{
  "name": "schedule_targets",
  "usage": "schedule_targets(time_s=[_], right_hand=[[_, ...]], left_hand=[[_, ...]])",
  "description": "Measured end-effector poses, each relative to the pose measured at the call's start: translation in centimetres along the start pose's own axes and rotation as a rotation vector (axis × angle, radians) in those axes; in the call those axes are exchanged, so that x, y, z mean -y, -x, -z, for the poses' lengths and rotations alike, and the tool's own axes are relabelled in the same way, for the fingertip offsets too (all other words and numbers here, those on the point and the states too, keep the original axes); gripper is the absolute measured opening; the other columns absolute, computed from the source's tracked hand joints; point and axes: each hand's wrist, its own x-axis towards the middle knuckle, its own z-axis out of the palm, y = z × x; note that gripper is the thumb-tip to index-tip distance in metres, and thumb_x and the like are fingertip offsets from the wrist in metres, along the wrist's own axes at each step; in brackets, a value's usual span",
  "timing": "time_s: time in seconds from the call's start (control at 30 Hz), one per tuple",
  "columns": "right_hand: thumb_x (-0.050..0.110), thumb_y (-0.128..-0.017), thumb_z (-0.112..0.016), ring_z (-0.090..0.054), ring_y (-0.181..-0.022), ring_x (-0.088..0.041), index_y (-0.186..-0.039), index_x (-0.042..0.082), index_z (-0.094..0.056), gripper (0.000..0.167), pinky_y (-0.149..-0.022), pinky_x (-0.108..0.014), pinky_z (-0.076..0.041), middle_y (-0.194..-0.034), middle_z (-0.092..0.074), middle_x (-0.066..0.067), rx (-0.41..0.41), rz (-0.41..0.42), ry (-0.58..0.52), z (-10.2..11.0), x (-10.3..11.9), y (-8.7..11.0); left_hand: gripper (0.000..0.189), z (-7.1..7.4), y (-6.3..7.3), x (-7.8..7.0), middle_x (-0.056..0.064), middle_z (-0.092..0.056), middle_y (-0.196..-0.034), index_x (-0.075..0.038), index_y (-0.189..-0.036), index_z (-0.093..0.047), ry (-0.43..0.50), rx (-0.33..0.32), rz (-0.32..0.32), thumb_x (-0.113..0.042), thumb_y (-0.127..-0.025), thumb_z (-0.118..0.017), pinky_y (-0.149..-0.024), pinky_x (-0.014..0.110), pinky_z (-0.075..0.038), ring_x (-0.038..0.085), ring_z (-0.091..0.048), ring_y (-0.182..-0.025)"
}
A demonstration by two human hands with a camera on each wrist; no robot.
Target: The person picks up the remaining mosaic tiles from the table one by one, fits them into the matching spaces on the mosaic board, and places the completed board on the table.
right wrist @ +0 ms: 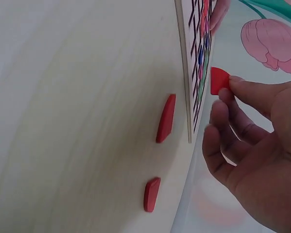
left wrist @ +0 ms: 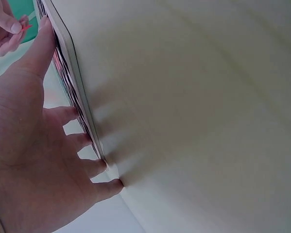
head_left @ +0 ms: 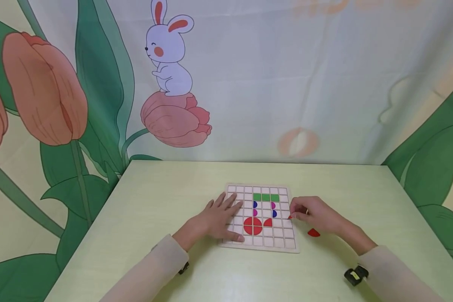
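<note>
Right hand: thumb and fingertip pinch a red quarter-circle at the right edge of the grid board, lower centre of head frame; fingers mostly hide it there. Left hand spread, fingers straight, on board's left side; squares underneath hidden. Two loose red pieces, centre and lower centre of right-wrist frame, nearly edge-on, outlines unclear.
</note>
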Motion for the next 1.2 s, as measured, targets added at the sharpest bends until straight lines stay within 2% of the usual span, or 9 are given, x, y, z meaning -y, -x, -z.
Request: schedule_targets(time_s=[0.2, 0.43, 0.53, 0.73, 0.87, 1.0, 1.2], right_hand=[[0.005, -0.097, -0.077, -0.061, -0.089, -0.019, -0.097, 0.018, -0.072, 0.014, -0.079, -0.026, -0.056, -0.095, -0.07, 0.003, 0.012, -0.027, 0.003, -0.9, 0.2, -0.6], [-0.001, -0.097, -0.074, -0.06, -0.086, -0.017, -0.097, 0.014, -0.069, 0.015, -0.076, -0.027, -0.054, -0.093, -0.068, 0.001, 0.051, 0.07, 0.012, -1.6, 0.7, -1.3], [-0.004, -0.097, -0.073, -0.059, -0.085, -0.017, -0.099, 0.012, -0.067, 0.017, -0.075, -0.026, -0.053, -0.092, -0.068, 0.0, 0.06, 0.08, 0.036, -1.6, 1.2, -1.6], [-0.001, -0.095, -0.076, -0.06, -0.091, -0.018, -0.102, 0.012, -0.07, 0.016, -0.079, -0.026, -0.056, -0.098, -0.068, 0.0, 0.055, 0.063, 0.094, -1.5, 2.1, -2.1], [0.0, -0.095, -0.077, -0.061, -0.092, -0.017, -0.101, 0.012, -0.074, 0.014, -0.082, -0.028, -0.058, -0.1, -0.07, 0.0, 0.053, 0.083, 0.109, -1.9, 2.3, -2.5], [-0.002, -0.096, -0.076, -0.062, -0.09, -0.015, -0.103, 0.011, -0.074, 0.015, -0.082, -0.027, -0.058, -0.099, -0.071, 0.001, 0.061, 0.075, 0.092, -2.6, 2.0, -2.8], [-0.004, -0.095, -0.075, -0.061, -0.085, -0.015, -0.102, 0.01, -0.072, 0.016, -0.078, -0.028, -0.057, -0.094, -0.07, 0.001, 0.046, 0.018, 0.045, -3.1, 2.4, -2.9]], left_hand=[[0.117, 0.0, 0.0, 0.0, 0.007, -0.002, -0.179, -0.024, -0.172, -0.017, 0.011, 0.003, 0.007, -0.083, -0.084, -0.066, -0.126, 0.066, -0.016, 0.04, 0.001, -0.163], [0.117, 0.0, 0.0, 0.0, 0.006, -0.001, -0.179, -0.024, -0.172, -0.016, 0.005, 0.005, 0.001, -0.083, -0.084, -0.066, -0.126, 0.066, -0.015, 0.04, 0.002, -0.163], [0.117, 0.0, -0.1, 0.0, 0.006, 0.0, -0.179, -0.025, -0.172, -0.016, 0.006, 0.006, 0.0, -0.083, -0.084, -0.065, -0.126, 0.066, -0.015, 0.04, 0.002, -0.163], [0.118, 0.0, -0.2, 0.1, 0.005, 0.0, -0.179, -0.025, -0.172, -0.016, 0.001, 0.007, 0.004, -0.084, -0.083, -0.065, -0.127, 0.065, -0.015, 0.039, 0.003, -0.163], [0.118, 0.0, -0.1, 0.2, 0.006, 0.0, -0.179, -0.025, -0.172, -0.015, -0.001, 0.008, 0.002, -0.084, -0.083, -0.065, -0.127, 0.065, -0.015, 0.04, 0.003, -0.163], [0.118, 0.0, -0.1, 0.1, 0.006, 0.0, -0.179, -0.025, -0.172, -0.015, 0.004, 0.007, 0.0, -0.084, -0.083, -0.065, -0.127, 0.065, -0.014, 0.04, 0.003, -0.163], [0.118, 0.0, -0.1, 0.1, 0.006, 0.0, -0.179, -0.025, -0.172, -0.016, 0.009, 0.006, 0.005, -0.083, -0.083, -0.066, -0.127, 0.065, -0.014, 0.039, 0.003, -0.163]])
